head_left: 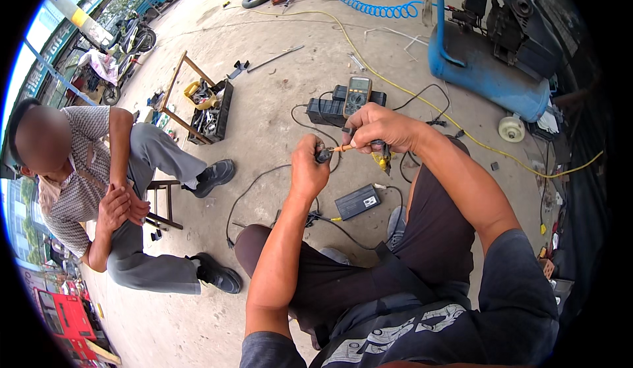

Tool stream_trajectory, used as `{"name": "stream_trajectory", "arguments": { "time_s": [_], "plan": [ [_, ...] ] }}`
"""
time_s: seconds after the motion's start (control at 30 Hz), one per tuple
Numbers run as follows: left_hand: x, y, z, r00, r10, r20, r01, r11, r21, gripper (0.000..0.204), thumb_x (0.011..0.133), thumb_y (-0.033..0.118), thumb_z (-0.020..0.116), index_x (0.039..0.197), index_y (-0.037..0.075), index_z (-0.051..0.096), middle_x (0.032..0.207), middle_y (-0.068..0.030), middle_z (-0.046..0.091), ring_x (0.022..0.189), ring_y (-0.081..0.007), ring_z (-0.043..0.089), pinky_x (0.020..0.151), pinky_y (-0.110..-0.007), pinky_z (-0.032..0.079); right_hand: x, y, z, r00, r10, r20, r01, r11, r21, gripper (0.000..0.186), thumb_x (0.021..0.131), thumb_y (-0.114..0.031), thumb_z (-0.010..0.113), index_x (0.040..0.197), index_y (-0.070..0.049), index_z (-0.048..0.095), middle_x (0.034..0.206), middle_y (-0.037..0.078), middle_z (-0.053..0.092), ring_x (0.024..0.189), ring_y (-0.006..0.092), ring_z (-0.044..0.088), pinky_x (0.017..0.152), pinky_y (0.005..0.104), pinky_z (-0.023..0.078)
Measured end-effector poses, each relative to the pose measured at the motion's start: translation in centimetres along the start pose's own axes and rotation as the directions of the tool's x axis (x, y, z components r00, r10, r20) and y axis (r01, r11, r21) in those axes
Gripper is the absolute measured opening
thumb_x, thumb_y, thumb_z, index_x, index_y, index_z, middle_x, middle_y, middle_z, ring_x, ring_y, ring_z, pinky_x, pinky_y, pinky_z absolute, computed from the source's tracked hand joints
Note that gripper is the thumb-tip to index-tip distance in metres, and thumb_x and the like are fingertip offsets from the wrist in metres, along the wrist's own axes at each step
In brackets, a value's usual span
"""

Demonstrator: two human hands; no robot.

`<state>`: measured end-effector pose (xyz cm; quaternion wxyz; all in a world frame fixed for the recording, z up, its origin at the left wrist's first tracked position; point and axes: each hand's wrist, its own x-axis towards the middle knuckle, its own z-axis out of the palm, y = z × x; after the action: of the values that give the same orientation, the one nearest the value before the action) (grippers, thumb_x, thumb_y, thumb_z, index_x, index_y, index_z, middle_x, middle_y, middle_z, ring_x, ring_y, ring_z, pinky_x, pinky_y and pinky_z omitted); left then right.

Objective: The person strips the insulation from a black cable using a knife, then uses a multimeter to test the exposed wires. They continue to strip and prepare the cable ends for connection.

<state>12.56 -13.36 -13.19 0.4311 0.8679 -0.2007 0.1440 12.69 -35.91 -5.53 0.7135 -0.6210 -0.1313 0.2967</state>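
Note:
My left hand (308, 169) is closed around a small black plug (323, 155). My right hand (386, 129) pinches a slim orange-handled tool (343, 148), its tip at the plug; whether it is a screwdriver or a test probe I cannot tell. Black and yellow connectors (382, 161) hang below my right hand. Just beyond my hands, a multimeter (358, 94) with a grey screen leans on black box-shaped blocks (324, 112). A black charger-like box (358, 201) with a white label lies on the ground between my feet, cables running from it.
A person (119, 190) sits at the left, hands together. Ahead of them stand a black tool crate (212, 114) and a wooden frame (173, 90). A blue air compressor (488, 71) is at the right. A yellow hose (461, 129) and a coiled blue hose (359, 2) cross the ground.

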Motion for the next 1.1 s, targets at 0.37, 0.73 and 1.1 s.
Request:
{"name": "stream_trajectory", "arguments": {
  "time_s": [0.37,0.73,1.1],
  "plan": [
    [0.0,0.5,0.1,0.998,0.024,0.051,-0.024,1.0,0.001,0.021,0.069,-0.01,0.062,0.081,0.001,0.048,0.075,-0.0194,0.05,0.072,-0.0406,0.05,0.064,-0.044,0.041,0.5,0.5,0.5,0.999,0.031,0.014,-0.031,0.999,-0.009,0.023,0.079,-0.011,0.066,0.092,0.007,0.063,0.066,0.008,0.061,0.053,0.0065,0.05,0.047,0.0205,0.035],
    [0.0,1.1,0.0,0.994,-0.072,0.082,0.08,0.993,-0.093,0.021,0.073,-0.007,0.066,0.08,0.0,0.048,0.072,-0.0182,0.051,0.067,-0.0365,0.049,0.062,-0.041,0.041,1.3,2.3,-0.6,0.982,-0.16,-0.105,0.13,0.96,-0.247,0.026,0.089,-0.022,0.068,0.092,0.002,0.075,0.07,0.0,0.065,0.06,0.0046,0.05,0.053,0.0237,0.039],
    [-0.1,0.8,0.0,0.995,-0.048,0.088,0.052,0.998,-0.043,0.018,0.073,-0.007,0.064,0.082,0.0,0.05,0.075,-0.0207,0.054,0.071,-0.0403,0.053,0.063,-0.043,0.042,1.0,1.8,-0.2,0.984,-0.18,-0.006,0.167,0.921,-0.351,0.027,0.087,-0.02,0.073,0.097,0.005,0.075,0.077,0.002,0.069,0.071,0.006,0.055,0.065,0.0251,0.044]
  ]
}}
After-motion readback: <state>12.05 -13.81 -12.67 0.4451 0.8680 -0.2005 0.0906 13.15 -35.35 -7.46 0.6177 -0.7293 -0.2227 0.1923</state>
